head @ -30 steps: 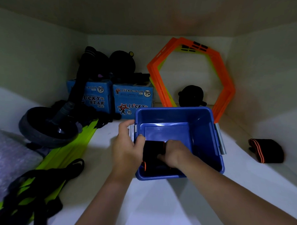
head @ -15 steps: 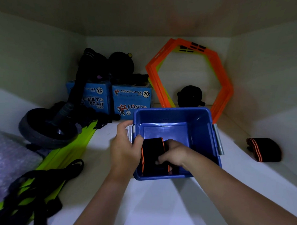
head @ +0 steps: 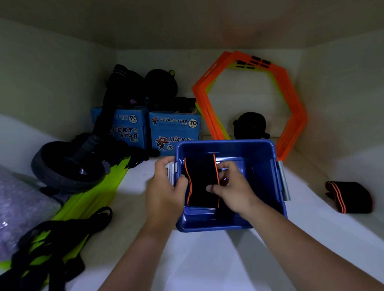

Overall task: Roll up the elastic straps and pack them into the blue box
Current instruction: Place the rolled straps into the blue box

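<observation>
A blue box (head: pixel 271 170) stands on the white shelf in front of me. A black elastic strap with orange edges (head: pixel 201 181) stands upright inside it, against its left wall. My left hand (head: pixel 166 188) grips the box's left rim, its thumb pressed on the strap. My right hand (head: pixel 231 189) is inside the box, fingers pinching the strap's right edge. A second black strap with an orange stripe (head: pixel 349 197) lies loosely folded on the shelf to the right.
An ab wheel (head: pixel 64 168), yellow-green bars (head: pixel 89 204) and tangled black straps (head: pixel 50 244) fill the left. Two Lucky Star boxes (head: pixel 174 131) and orange hexagon frames (head: pixel 291 110) stand at the back. Bubble wrap (head: pixel 10 207) lies far left. Walls close in on both sides.
The strap went from lying low at the box's near edge to standing taller along the left wall. My right hand moved further into the box with it.
</observation>
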The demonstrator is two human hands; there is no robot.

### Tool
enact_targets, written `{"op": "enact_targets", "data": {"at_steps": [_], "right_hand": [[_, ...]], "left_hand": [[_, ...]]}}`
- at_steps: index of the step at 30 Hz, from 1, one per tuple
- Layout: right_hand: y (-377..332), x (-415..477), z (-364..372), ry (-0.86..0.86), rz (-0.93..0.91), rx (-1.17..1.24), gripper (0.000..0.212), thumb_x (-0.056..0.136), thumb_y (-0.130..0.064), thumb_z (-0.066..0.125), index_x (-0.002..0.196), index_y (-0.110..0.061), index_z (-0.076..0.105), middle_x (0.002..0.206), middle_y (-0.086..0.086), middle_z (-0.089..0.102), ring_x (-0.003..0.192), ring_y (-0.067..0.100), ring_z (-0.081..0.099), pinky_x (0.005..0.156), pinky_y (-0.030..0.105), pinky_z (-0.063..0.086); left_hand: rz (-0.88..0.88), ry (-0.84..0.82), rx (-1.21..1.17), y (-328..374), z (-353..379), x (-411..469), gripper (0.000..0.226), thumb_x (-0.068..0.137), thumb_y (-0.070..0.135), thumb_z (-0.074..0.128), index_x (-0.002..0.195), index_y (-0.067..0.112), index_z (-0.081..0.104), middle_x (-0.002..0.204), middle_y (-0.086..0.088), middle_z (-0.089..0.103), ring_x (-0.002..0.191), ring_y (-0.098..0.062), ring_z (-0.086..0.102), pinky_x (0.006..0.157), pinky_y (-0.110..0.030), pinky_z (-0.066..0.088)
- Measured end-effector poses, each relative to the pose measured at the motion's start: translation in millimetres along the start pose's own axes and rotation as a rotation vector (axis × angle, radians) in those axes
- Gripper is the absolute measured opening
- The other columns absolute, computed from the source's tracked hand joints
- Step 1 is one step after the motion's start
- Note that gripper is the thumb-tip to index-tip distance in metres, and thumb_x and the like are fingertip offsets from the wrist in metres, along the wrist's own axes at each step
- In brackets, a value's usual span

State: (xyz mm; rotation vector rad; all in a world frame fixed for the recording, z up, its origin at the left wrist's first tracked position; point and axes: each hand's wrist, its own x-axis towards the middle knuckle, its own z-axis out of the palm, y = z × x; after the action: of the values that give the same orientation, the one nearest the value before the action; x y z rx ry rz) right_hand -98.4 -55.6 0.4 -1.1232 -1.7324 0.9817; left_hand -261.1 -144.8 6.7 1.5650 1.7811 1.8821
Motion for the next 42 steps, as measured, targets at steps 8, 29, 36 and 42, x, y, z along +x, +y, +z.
{"op": "enact_targets", "data": {"at_steps": [8,29,36,42], "right_hand": [[7.5,1.5,0.1,-0.166,0.074,-0.305,0.058,0.071,-0.012,0.083,0.111,-0.026,0.043,0.09,-0.002,0.069,0.081,0.014,0.068,0.068,0.028,0.055],[-8.2,-57.0,-119.3,0.417,0.023,0.037,0.043,0.089,-0.022,0.072,0.129,-0.029,0.058,0.116,-0.011,0.068,0.11,0.012,0.065,0.097,0.044,0.053],[-2.5,-53.8,-114.5,0.285,0.115,0.021,0.036,0.091,-0.016,0.07,0.123,-0.03,0.063,0.095,0.001,0.078,0.082,0.019,0.077,0.078,0.048,0.062],[-7.0,-41.9,-112.1,0.272,0.161,-0.042,0.032,0.088,-0.009,0.067,0.09,-0.041,0.066,0.095,0.008,0.075,0.083,0.03,0.074,0.08,0.054,0.06]], "left_hand": [[-0.002,-0.005,0.015,1.4,0.4,3.8,0.039,0.088,0.013,0.065,0.115,0.037,0.051,0.084,0.031,0.066,0.071,-0.004,0.066,0.054,-0.018,0.048],[-0.066,-0.04,-0.031,-4.0,2.0,12.5,0.035,0.092,0.016,0.064,0.117,0.039,0.053,0.075,0.007,0.066,0.067,-0.007,0.065,0.049,-0.021,0.049],[-0.234,-0.105,-0.136,-6.4,5.0,27.6,0.032,0.091,0.023,0.064,0.105,0.052,0.056,0.076,0.0,0.061,0.061,-0.019,0.063,0.055,-0.044,0.052],[-0.411,-0.174,-0.148,-0.3,5.2,44.4,0.027,0.093,0.017,0.065,0.114,0.033,0.061,0.086,0.0,0.065,0.075,-0.022,0.069,0.071,-0.039,0.058]]}}
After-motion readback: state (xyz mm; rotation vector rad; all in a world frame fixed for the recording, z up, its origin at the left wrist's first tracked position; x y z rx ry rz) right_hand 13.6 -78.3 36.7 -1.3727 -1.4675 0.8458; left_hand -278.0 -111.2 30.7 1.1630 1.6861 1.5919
